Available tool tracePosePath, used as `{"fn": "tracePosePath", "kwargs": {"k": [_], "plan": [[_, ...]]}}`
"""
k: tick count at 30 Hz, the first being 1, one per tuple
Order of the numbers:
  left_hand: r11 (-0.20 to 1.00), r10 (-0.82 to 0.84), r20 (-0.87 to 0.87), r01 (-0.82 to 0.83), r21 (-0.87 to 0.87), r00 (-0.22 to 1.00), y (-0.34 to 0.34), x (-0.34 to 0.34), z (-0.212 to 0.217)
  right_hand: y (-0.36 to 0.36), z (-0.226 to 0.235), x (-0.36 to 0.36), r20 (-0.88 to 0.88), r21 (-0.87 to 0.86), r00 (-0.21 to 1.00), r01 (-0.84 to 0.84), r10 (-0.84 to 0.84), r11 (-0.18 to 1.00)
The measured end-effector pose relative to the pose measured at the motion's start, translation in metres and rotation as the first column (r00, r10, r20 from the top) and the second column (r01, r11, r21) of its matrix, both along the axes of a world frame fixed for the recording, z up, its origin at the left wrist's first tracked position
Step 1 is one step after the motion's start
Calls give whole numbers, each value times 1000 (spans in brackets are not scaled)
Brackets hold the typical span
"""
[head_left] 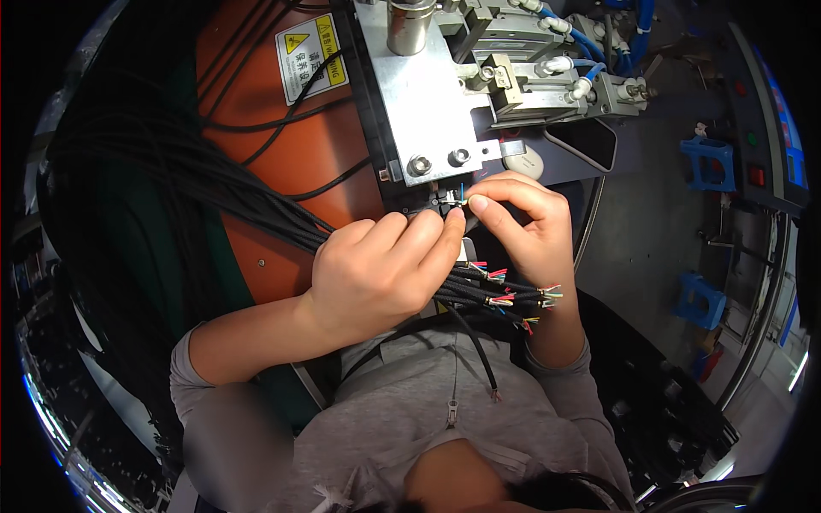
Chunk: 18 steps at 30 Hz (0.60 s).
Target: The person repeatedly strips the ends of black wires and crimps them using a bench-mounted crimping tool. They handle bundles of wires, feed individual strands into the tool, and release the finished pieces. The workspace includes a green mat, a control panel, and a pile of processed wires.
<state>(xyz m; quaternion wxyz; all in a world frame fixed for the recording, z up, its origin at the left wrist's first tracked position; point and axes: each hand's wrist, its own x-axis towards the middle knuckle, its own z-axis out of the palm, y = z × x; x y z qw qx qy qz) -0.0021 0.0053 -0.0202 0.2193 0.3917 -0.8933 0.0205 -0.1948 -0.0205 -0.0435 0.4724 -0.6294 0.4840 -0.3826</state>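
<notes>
My left hand [376, 261] is closed, its fingers curled at a small black fixture [443, 202] below the front edge of a metal machine block [421, 103]. Whatever sits in that grip is hidden behind the fingers. From the other side, my right hand [534, 218] pinches thin coloured wires [463, 193] between thumb and index finger, right at the fixture. Beneath my hands, several black cables [457, 286] end in stripped tips with red, white, green and yellow wires [499, 275]. One more cable [481, 355] hangs down over my grey top.
A thick bundle of black cables [248, 192] crosses the orange bench surface [265, 248] on the left. Pneumatic cylinders [530, 85] with blue hoses stand at the back right. A white rounded object [523, 160] lies beside a dark tray [586, 141]. Blue stools [710, 162] are on the floor.
</notes>
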Motion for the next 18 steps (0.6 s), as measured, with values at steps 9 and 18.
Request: {"fn": "tracePosePath", "kwargs": {"k": [9,18], "plan": [[993,97,100,-103,59,990,4,-4,1,2,-4,14,-274,-344,958,-15,-85,939],[998,61,39,-61,14,997,-2,-2,-2,2,-18,17,-85,-153,987,125,-139,980]]}}
